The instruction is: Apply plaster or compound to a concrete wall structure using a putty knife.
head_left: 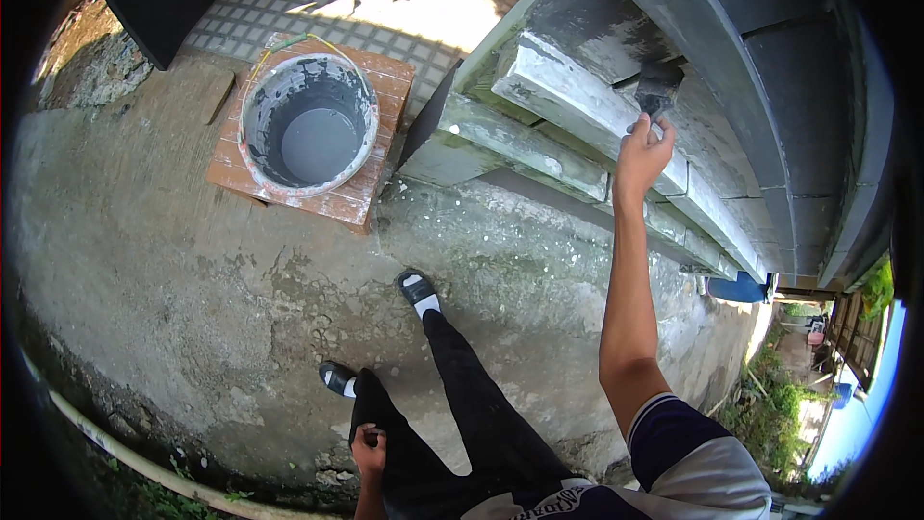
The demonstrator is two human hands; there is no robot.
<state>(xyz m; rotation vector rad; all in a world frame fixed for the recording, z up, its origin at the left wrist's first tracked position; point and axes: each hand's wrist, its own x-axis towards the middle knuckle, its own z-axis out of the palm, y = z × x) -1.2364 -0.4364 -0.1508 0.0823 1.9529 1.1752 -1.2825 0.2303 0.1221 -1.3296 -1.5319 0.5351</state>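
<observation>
My right hand (643, 156) is raised and pinches a wide flat paintbrush (659, 89), dark with grey. The brush head is against or very close to the grey wall panel, just above a pale whitish-grey ledge (568, 91). My left hand (369, 451) hangs low beside my dark trousers with its fingers curled in; whether anything is inside them is hidden. To the left, beyond my feet, a bucket (361, 149) with grey-smeared walls holds smooth grey liquid (320, 146). Its thin handle rests against the far rim.
A brown wooden stool (385, 87) spattered with paint carries the bucket. Stepped ledges (481, 130) of the wall jut out at the right. Rough concrete floor (221, 308) lies around my feet. A pale pipe (135, 460) runs along the lower left; a blue container (739, 287) stands past the wall.
</observation>
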